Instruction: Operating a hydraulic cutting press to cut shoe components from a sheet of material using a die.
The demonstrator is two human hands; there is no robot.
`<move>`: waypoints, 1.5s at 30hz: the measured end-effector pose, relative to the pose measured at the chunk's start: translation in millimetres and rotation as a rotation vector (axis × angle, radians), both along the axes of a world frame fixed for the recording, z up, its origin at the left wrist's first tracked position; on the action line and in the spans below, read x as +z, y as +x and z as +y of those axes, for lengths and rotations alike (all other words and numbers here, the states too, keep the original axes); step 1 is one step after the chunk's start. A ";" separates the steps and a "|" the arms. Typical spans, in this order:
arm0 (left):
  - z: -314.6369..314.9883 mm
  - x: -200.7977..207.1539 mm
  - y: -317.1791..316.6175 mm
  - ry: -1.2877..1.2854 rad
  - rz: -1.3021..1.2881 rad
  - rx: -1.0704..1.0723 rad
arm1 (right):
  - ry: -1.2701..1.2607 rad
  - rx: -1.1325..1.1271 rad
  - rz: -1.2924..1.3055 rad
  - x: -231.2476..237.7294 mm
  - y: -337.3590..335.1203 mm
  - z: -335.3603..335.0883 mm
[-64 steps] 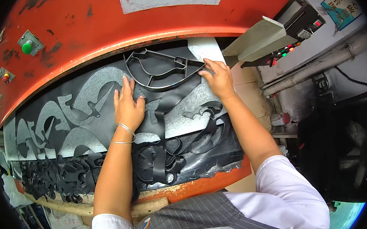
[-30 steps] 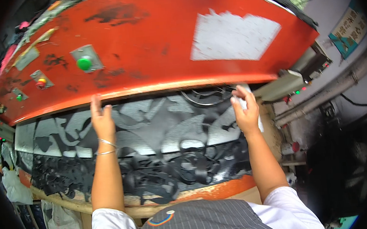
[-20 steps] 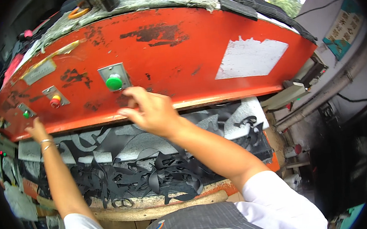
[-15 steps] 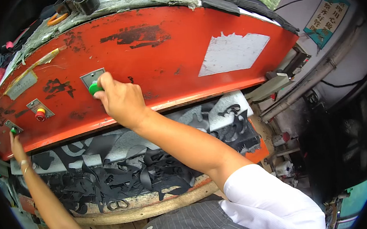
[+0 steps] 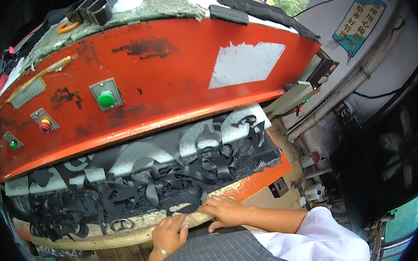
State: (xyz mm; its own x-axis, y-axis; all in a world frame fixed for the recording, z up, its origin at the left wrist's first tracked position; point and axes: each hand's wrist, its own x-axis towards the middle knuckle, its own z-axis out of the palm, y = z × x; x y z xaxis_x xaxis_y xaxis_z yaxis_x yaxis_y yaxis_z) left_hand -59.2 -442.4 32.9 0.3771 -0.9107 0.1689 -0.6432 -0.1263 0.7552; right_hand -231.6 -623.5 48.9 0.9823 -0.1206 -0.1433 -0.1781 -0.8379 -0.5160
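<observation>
My left hand (image 5: 169, 235) is closed over the pale wooden rail (image 5: 109, 241) along the machine's near edge, its thumb to the right. Just right of it, my right hand (image 5: 223, 211) also grips the rail, fingers over the top and thumb below. Behind the rail lies a tangled heap of black cut-out sheet scraps (image 5: 121, 198). Farther back, a white board (image 5: 137, 155) carries black sheet with curved openings cut through. A thin dark cutting-die-like loop (image 5: 122, 224) sits near the rail, left of my left hand.
Above the board spans a red machine beam (image 5: 166, 80) with a large green button (image 5: 106, 99), a red emergency stop button (image 5: 45, 125) and a small green button (image 5: 13, 145). Black sheets (image 5: 258, 11) are stacked on top. A dark fan (image 5: 399, 147) stands at the right.
Both hands have left the green buttons, the right from the large one and the left from the small one. They have come down toward me onto the wooden rail.
</observation>
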 end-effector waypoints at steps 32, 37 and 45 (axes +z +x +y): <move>-20.3 -21.4 -11.4 0.182 -0.001 0.322 | -0.538 -0.360 -0.386 -57.0 101.6 -295.0; -29.5 -24.4 -15.8 0.220 0.072 0.409 | -0.183 -0.354 -0.301 -12.9 90.9 -301.4; -96.1 2.7 -37.0 -0.194 0.958 0.155 | 0.032 -0.064 -0.642 45.2 38.7 -163.3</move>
